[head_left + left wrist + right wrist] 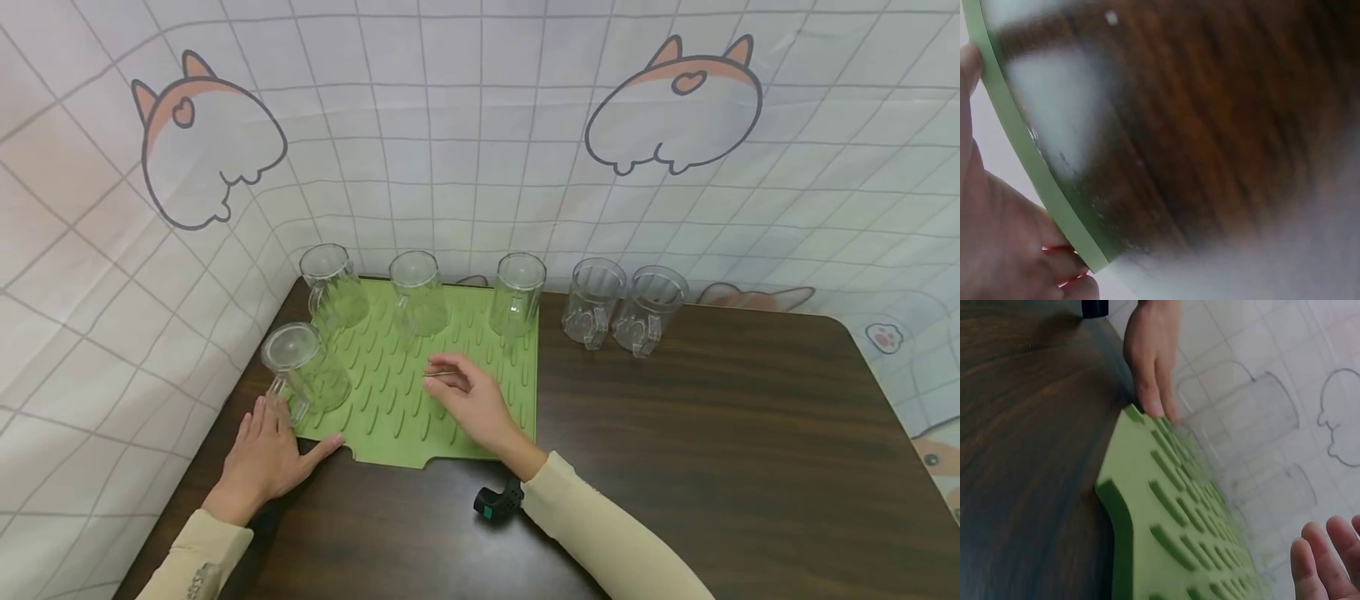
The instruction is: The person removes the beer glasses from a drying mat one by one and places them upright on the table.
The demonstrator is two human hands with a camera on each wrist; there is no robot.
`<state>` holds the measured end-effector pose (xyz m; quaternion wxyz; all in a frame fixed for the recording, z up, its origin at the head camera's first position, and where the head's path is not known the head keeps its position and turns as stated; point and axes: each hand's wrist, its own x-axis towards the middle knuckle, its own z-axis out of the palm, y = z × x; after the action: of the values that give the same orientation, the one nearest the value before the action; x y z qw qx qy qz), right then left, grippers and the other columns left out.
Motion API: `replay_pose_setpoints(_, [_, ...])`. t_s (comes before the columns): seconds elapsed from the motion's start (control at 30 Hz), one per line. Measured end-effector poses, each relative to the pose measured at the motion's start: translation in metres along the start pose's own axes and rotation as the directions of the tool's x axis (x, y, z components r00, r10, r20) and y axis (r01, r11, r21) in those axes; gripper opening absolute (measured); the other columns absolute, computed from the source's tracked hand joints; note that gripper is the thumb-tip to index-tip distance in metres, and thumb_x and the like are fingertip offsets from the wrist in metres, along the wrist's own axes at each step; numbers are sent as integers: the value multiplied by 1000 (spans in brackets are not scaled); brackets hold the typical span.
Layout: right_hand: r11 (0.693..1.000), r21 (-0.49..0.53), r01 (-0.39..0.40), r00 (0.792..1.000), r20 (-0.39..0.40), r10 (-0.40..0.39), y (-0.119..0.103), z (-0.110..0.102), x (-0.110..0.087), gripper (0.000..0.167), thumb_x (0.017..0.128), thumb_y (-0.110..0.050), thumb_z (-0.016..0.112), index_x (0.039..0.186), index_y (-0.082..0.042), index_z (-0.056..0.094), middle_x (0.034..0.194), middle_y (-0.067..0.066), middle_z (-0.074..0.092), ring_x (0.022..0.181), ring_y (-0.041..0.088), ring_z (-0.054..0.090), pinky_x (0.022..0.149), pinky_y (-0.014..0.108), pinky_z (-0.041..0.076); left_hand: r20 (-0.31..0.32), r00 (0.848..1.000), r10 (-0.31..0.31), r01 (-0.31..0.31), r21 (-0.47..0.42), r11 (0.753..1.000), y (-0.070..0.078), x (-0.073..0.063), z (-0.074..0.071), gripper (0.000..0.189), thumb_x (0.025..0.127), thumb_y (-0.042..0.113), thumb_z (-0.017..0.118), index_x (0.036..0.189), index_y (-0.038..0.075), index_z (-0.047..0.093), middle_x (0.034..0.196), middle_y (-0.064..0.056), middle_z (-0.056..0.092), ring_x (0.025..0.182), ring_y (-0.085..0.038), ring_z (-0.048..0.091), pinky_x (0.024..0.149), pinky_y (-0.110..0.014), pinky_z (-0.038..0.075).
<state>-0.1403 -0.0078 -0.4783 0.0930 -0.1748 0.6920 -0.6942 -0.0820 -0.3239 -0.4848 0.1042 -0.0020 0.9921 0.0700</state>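
Observation:
Several clear glass mugs stand on a green ridged mat (390, 417), among them a front-left mug (326, 379) close to my left hand (258, 458). That hand lies at the mat's front-left corner, fingers straight beside the mug's handle and thumb spread along the front edge. In the left wrist view the hand (1010, 237) is at the green edge of the mat (1029, 156). My right hand (476, 400) hovers over the middle of the mat, its fingers loosely bent and holding nothing. The right wrist view shows its fingers (1316, 569) above the ridges.
Right of the mat, two more glass mugs (581, 312) stand side by side on the dark wooden table (712, 433). A black strap-like device (495, 503) is by the right wrist. A white grid-patterned curtain (465, 150) with cartoon animals hangs behind and at the left.

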Motion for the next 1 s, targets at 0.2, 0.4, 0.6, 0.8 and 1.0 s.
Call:
replay_pose_setpoints(0.2, [1000,-11,-7,997,71,8,1,22,6,41,103,-28,65,142,-16,59,140,18,65,127,25,67,100,26,58,3,1000,-7,7,-6,1000,1,0,3,127,94,82,42,150,-29,13,160,-51,9,151,-65,11,124,-74,14])
replay_pose_setpoints(0.4, [1000,-17,-2,993,122,4,0,45,15,38,104,-33,64,140,-24,62,140,10,67,125,17,69,96,23,59,-5,1000,-13,13,-9,1000,-2,1,2,127,94,82,42,151,-29,14,160,-50,10,152,-64,11,124,-74,14])
replay_pose_setpoints(0.6, [1000,-23,-8,989,148,11,-5,65,23,37,105,-34,62,140,-23,62,137,3,69,122,12,70,92,23,59,-1,1000,-24,24,0,1000,-2,-1,3,127,94,82,41,150,-29,17,159,-51,11,151,-65,12,124,-74,14])
replay_pose_setpoints(0.8, [999,-8,-31,978,204,32,-11,80,26,35,104,-33,64,137,-21,65,133,1,70,119,8,70,86,21,59,-1,999,-32,32,-1,999,-2,-2,2,127,94,83,40,150,-29,18,159,-51,10,151,-65,11,124,-73,14])
replay_pose_setpoints(1.0, [998,-9,-62,968,241,62,-10,87,28,36,104,-36,63,138,-24,64,135,0,70,119,4,69,86,20,57,2,1000,-31,31,-13,999,2,-2,0,126,94,82,42,150,-29,17,161,-50,8,153,-63,9,124,-73,13])
